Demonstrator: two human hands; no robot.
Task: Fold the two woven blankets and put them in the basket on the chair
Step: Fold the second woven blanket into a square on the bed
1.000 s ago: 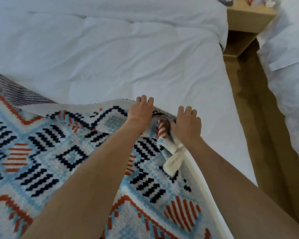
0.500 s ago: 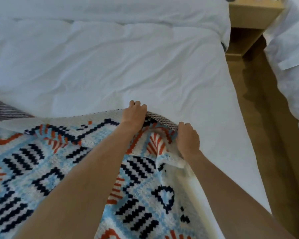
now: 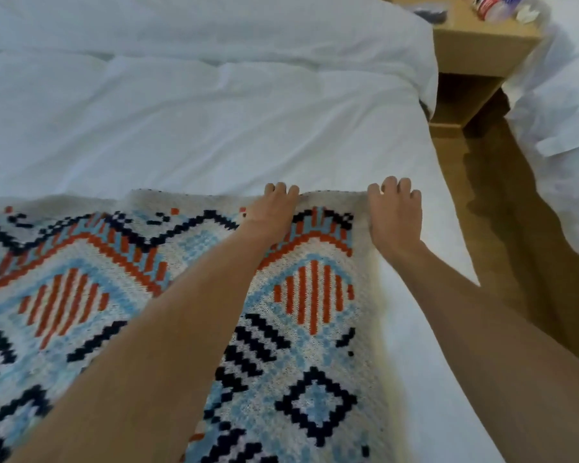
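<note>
One blanket (image 3: 315,295), left hand (image 3: 274,210), right hand (image 3: 393,213) gripping

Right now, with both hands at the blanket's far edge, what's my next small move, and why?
Probably slide the left hand leftward along the far edge of the woven blanket. Both hands curl over that edge close together, the right hand at the corner, while the edge runs wavy toward the left on the bed.
</note>
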